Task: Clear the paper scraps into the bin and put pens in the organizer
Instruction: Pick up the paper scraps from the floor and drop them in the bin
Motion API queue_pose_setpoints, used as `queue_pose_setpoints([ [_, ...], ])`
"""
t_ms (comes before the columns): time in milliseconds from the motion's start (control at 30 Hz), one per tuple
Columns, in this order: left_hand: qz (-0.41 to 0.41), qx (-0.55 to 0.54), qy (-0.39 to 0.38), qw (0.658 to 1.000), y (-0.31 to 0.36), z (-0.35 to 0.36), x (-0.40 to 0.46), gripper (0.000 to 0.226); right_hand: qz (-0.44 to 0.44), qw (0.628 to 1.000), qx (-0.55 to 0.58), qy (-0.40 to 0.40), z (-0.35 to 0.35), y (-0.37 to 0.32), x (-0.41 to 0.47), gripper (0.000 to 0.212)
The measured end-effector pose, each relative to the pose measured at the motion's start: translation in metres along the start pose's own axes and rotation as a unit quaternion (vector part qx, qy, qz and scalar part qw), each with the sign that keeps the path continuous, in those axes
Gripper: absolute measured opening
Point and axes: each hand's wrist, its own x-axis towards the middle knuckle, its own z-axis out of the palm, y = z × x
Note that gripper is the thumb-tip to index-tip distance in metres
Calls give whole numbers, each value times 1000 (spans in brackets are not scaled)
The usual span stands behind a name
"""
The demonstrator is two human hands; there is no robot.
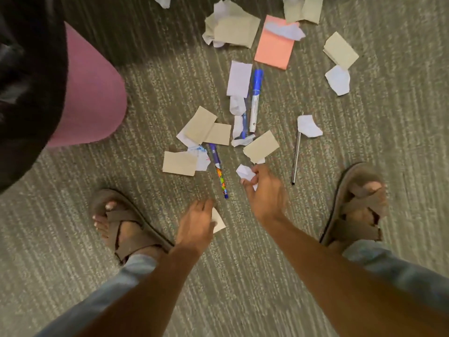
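left hand [198, 221]: fingers curled down over a pale paper scrap [218, 221] on the carpet; a corner of the scrap sticks out to the right of the fingers; looks gripped, blur makes it hard to confirm
right hand [264, 190]: fingers pinched on a crumpled white scrap [246, 173], held just above or at the carpet; hand is motion-blurred
floor: grey ribbed carpet [73, 215], everything lies on it
scraps: tan pieces [179, 162] and white torn bits scattered ahead of both hands; more tan pieces [237, 27] further out; one orange-pink sheet [274, 48] with a white scrap on top
pens: blue marker [255, 98] lying lengthwise in the middle of the scraps, a thinner blue pen partly under white scraps just to its left; patterned pen [220, 173] between the two hands, its far end under scraps; thin grey pen [296, 159] to the right, top end under a white scrap [309, 126]
bin: pink bin [90, 93] with a black liner, far left, well apart from the hands
feet: brown sandals, left one [124, 227] beside the left hand, right one [357, 205] beside the right hand
organizer: cannot tell where
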Motion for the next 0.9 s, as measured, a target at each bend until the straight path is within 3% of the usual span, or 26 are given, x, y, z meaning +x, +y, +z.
queue_pose_setpoints([
  [133,-17,-120,-16,992,3,-21,4,16,29,999,14,-16,-7,-2,-7,6],
  [267,-6,-152,21,988,2,-57,19,5,14,998,-35,-46,-22,3,-7,27],
  [433,-7,-87,79,993,-9,-92,47,14,18,999,-36,-21,-21,-8,6,35],
  [667,-58,46,107,992,-21,-93,68,21,-5,1000,-7,-10,-6,-16,4,9],
  [800,-72,44,100,991,-18,-93,64,16,-25,996,81,27,-15,-8,-3,10],
  [900,-78,-53,121,988,-18,-95,57,15,-41,991,119,41,-27,-7,-1,6],
])
